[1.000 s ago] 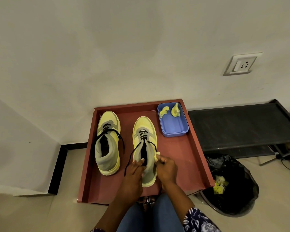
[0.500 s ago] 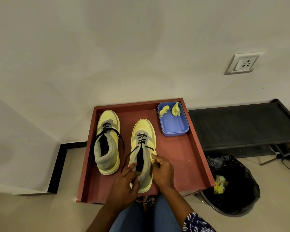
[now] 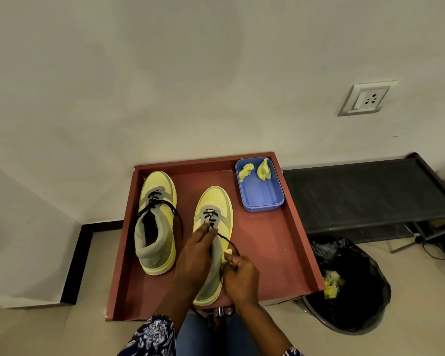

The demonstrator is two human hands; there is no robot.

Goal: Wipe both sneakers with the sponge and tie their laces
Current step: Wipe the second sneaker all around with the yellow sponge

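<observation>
1. Head view: two yellow-and-grey sneakers stand side by side on a red tray (image 3: 288,242) with toes pointing far. The left sneaker (image 3: 157,222) stands untouched with its black laces hanging loose over both sides.
2. The right sneaker (image 3: 214,227) is the one being worked on. Compared with half a second ago, the left hand (image 3: 195,255) has moved from the heel collar forward over the opening, and its fingers (image 3: 208,228) now press down on the tongue and lacing.
3. The right hand (image 3: 238,272) sits at the near right side of this sneaker, closed around a small pale yellow sponge piece (image 3: 228,253) that peeks out above the thumb. A loose lace (image 3: 229,241) runs from the eyelets past that hand; I cannot tell whether the hand also pinches it.
4. A blue box (image 3: 260,195) at the far right of the tray holds two more yellow sponge scraps. A black bin (image 3: 350,286) stands on the floor to the right, with used yellow scraps in it.
5. My reading: the left hand now steadies the sneaker while the right wipes its side. Neither pair of laces is tied yet, and the left sneaker still awaits handling.
</observation>
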